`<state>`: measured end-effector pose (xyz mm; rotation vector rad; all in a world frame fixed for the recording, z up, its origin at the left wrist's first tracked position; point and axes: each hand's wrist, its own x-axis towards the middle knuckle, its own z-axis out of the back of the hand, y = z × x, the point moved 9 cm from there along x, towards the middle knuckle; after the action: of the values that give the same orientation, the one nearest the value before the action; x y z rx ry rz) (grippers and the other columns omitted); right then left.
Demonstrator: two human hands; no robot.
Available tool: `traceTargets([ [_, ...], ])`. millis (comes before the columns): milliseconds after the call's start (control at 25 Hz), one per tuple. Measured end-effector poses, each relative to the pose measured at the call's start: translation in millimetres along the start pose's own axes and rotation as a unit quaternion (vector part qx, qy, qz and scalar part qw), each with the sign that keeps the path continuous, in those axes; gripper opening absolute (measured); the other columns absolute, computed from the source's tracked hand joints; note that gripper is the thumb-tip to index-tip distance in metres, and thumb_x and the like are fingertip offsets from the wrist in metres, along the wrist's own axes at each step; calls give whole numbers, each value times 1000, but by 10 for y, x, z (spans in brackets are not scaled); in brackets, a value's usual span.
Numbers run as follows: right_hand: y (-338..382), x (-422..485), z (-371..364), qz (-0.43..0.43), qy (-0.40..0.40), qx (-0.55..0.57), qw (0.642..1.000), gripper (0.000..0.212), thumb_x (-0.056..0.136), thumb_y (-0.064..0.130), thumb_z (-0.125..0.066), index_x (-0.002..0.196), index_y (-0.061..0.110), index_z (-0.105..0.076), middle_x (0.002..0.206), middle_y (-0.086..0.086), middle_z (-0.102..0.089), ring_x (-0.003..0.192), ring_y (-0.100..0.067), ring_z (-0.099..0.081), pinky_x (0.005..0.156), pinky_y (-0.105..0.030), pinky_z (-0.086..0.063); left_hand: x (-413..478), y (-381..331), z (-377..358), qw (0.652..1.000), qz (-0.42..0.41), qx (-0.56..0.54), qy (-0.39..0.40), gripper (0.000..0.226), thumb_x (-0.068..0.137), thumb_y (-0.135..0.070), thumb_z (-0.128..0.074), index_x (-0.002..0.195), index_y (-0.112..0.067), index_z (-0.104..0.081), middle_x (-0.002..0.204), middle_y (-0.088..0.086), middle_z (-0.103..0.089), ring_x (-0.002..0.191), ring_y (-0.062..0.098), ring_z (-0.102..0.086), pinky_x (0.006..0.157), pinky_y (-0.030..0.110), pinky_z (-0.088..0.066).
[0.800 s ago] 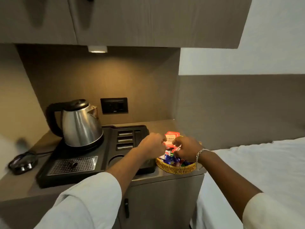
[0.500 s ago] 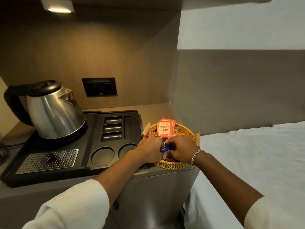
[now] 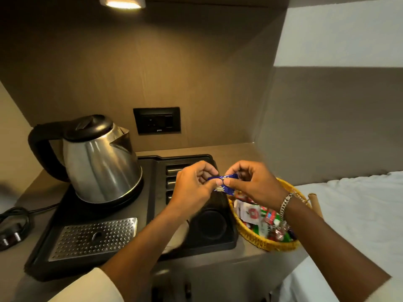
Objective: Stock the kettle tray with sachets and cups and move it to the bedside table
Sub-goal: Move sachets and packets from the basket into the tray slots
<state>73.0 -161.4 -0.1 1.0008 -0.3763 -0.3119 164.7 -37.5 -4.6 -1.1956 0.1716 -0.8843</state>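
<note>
A black kettle tray lies on the counter with a steel kettle at its back left, a perforated drip grate in front, narrow sachet slots and a round cup recess. A blue sachet is pinched between my left hand and my right hand, above the tray's right side. A woven yellow basket with several mixed sachets sits right of the tray, partly hidden under my right wrist. No cups are in view.
A black wall socket sits behind the tray. The kettle's cord and plug lie at the far left. A bed with a white sheet borders the counter on the right. Cabinet front below.
Both hands rose out of the basket and shifted left over the tray, holding a blue sachet between them. The camera tilted further down and moved closer.
</note>
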Motion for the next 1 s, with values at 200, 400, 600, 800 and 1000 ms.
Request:
traceTargets([
  [200,-50,594,-791,-37,-30,-86,995,7,78,19,-73,83,17,-69,80,-3,-72,75,-21,-68,67,-37,-57,257,730,550,993,76,91,-12,11,75,-17,-79,82,-20,-71,68,-7,-66,62,6,-60,53,14,-46],
  [400,-289,679,-1185,-60,-7,-190,980,6,79,25,-72,81,21,-69,86,2,-67,79,-11,-60,71,-29,-51,182,1108,540,975,102,193,45,9,75,-19,-77,76,-20,-68,70,-4,-66,69,13,-63,63,30,-55],
  [600,-231,619,-1237,-37,22,-269,962,12,84,33,-64,83,23,-71,95,3,-57,90,-12,-50,75,-29,-43,161,1096,490,950,69,287,104,13,77,-31,-74,78,-21,-65,92,1,-61,84,16,-59,70,33,-51],
  [800,-29,413,-882,9,-32,-217,976,22,88,36,-56,100,25,-71,95,4,-60,89,-9,-54,77,-26,-46,294,761,471,953,28,291,77,26,78,-45,-69,91,-27,-57,95,-6,-51,85,13,-52,66,27,-38],
  [1000,-415,54,299,-87,-168,-235,953,16,80,26,-66,95,24,-70,87,8,-63,78,-6,-59,73,-27,-52,469,158,-110,984,-68,139,87,13,82,-38,-64,91,-32,-60,86,-16,-56,79,4,-53,64,19,-39],
])
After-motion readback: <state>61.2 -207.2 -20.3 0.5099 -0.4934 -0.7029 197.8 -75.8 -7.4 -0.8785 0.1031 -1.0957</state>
